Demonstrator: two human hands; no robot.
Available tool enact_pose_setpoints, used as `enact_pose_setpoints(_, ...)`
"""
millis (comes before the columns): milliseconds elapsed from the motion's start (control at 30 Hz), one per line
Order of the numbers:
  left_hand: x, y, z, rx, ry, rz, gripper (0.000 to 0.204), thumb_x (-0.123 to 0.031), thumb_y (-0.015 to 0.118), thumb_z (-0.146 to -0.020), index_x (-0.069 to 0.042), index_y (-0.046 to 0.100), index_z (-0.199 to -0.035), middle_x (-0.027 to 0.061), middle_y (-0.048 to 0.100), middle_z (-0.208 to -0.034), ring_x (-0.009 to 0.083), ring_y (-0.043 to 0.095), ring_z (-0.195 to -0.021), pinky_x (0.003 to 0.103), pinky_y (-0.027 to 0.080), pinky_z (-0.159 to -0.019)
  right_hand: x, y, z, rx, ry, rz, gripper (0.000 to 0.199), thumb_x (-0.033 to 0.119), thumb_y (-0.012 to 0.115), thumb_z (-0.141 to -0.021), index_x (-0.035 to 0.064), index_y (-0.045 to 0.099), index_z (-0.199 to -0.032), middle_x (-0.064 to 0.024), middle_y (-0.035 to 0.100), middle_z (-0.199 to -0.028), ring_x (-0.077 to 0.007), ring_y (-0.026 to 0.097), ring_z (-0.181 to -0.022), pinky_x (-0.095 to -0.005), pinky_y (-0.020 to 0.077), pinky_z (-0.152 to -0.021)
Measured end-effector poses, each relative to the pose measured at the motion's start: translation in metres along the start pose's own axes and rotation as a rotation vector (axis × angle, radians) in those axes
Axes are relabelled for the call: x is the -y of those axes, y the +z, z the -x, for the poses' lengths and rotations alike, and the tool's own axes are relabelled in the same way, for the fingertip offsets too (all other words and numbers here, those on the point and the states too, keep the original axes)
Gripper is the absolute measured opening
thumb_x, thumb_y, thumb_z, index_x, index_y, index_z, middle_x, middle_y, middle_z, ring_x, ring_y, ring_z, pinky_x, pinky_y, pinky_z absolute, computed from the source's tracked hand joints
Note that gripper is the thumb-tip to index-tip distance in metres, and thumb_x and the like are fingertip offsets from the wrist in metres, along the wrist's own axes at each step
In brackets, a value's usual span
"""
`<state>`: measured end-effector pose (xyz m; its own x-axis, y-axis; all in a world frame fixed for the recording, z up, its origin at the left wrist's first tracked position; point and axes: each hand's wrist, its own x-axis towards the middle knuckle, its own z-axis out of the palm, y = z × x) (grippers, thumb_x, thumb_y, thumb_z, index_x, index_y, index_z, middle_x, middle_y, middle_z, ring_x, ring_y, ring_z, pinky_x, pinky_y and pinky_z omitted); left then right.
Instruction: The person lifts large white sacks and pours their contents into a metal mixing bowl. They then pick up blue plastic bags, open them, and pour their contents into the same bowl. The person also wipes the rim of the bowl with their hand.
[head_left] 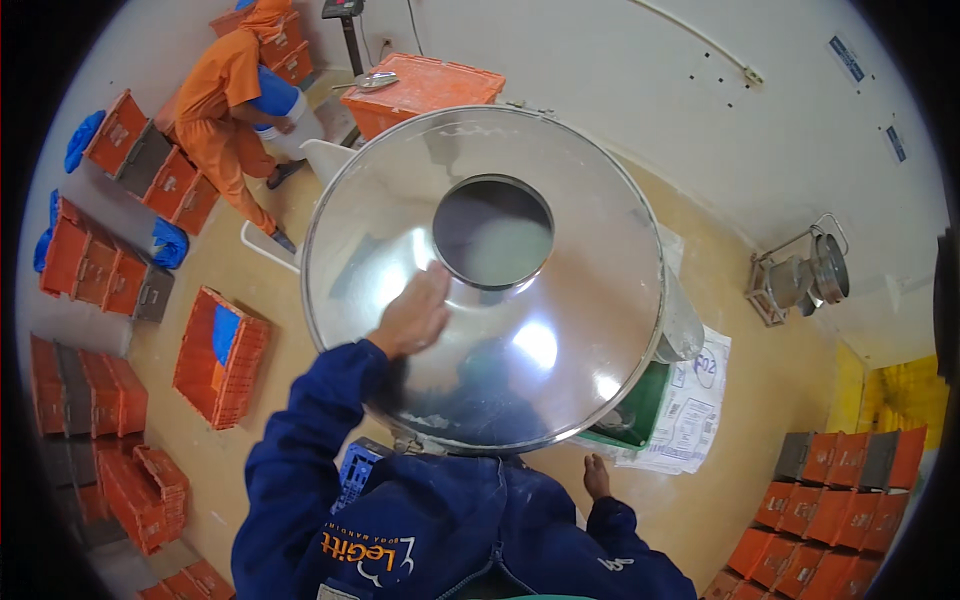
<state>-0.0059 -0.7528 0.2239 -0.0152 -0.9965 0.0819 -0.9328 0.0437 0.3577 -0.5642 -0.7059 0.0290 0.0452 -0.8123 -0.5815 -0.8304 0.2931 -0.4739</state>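
Observation:
In front of me stands a large round sifter with a shiny metal cover (590, 270). A round opening (493, 232) near its middle shows a pale, whitish inside. My left hand (415, 312) lies on the cover at the near left of that opening, fingertips by its rim; it is slightly blurred and holds nothing I can see. Lower down to the right, my right hand (597, 477) hangs beside the machine with its fingers loosely extended and nothing visible in them. It is nearest to a green bin (655, 400) and white printed sacks (697, 420).
Orange and grey crates (95, 265) are stacked along the left, more crates (830, 500) at lower right. A single orange crate (222, 358) sits on the floor. At far left a person in orange (225, 110) handles a blue-and-white container (285, 105). A scoop (377, 80) rests on an orange box (430, 90).

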Motion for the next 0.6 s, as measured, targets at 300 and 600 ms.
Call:
enact_pose_setpoints(300, -0.008, 0.021, 0.082, -0.2, -0.469, -0.177, 0.071, -0.034, 0.046, -0.09, 0.009, 0.021, -0.142, 0.0284, 0.022, -0.148, 0.0405, 0.017, -0.14, 0.05, 0.012, -0.113, 0.024, -0.046, -0.042, 0.016, 0.067, -0.006, 0.05, 0.036, 0.043, -0.096, -0.0025, 0.05, -0.126, -0.0251, 0.052, -0.128, -0.0408, 0.047, -0.12, -0.0416, 0.0363, -0.101)
enact_pose_setpoints(600, 0.079, 0.027, 0.011, -0.383, -0.567, -0.162, 0.06, -0.034, 0.041, -0.096, 0.007, 0.033, -0.138, 0.0283, 0.032, -0.143, 0.0404, 0.023, -0.137, 0.045, 0.016, -0.112, -0.098, -0.015, 0.008, -0.059, 0.154, -0.072, 0.054, 0.04, 0.047, -0.094, -0.0046, 0.051, -0.124, -0.0284, 0.057, -0.119, -0.0396, 0.055, -0.112, -0.0412, 0.0438, -0.093)
